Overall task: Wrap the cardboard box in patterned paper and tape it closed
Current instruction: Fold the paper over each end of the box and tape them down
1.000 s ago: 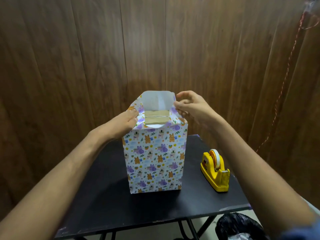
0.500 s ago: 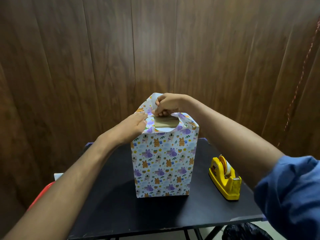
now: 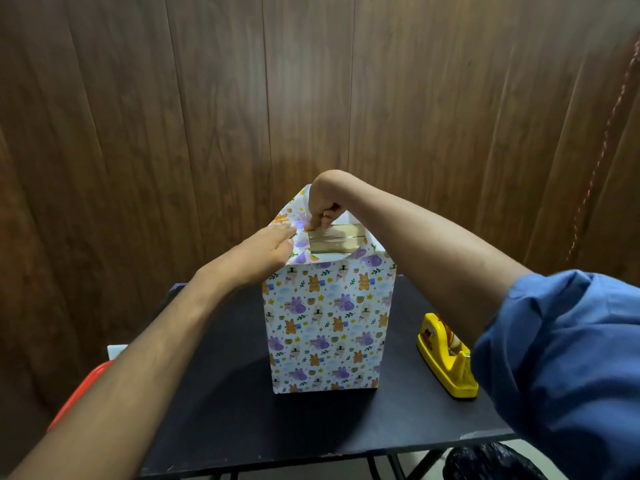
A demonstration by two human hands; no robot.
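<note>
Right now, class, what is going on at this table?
A person is wrapping an upright cardboard box in patterned paper on a black table. The sides are covered; the top is still open, with bare cardboard showing. The left hand rests flat on the paper at the top left corner, while the right hand pinches the paper's top edge, folding it inward. A yellow tape dispenser sits unused to the right.

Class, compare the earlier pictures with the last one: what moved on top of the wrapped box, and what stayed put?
The right hand moved from the box's right top corner leftward across the top and now pinches paper there. The left hand stayed pressed on the left flap; the wrapped box and tape dispenser did not shift.
</note>
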